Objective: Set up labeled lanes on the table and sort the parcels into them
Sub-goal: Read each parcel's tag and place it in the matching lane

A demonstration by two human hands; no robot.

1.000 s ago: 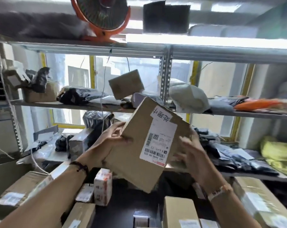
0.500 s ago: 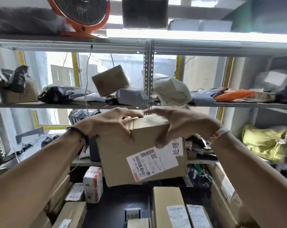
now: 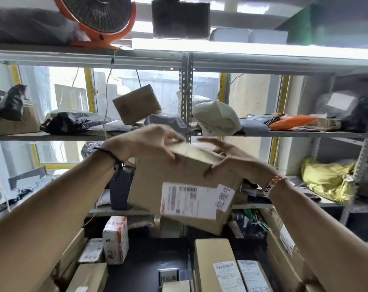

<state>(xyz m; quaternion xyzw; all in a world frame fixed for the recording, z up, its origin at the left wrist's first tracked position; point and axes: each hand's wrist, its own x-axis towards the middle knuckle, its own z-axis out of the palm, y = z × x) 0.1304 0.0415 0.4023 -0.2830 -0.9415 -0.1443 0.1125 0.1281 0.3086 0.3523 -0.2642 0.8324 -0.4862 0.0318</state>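
Note:
I hold a brown cardboard parcel (image 3: 155,182) up in front of the shelving, its white shipping label (image 3: 187,200) facing me and a second slip with printed characters on the label's right. My left hand (image 3: 145,142) grips the parcel's top edge from the left, fingers curled over it. My right hand (image 3: 227,157) grips the same top edge from the right, thumb on the front face. Below, on the dark table (image 3: 145,270), a small white lane label (image 3: 168,276) stands among parcels.
Metal shelving (image 3: 186,98) ahead carries soft mailer bags, a tilted brown box (image 3: 136,103) and a yellow bag (image 3: 328,179). An orange fan (image 3: 98,20) sits on top. Long boxes (image 3: 216,264) and a small white and orange carton (image 3: 115,239) crowd the table.
The parcel turned from tilted on its corner to nearly level, with the label now lower on its front. Both hands shifted from its sides to its top edge.

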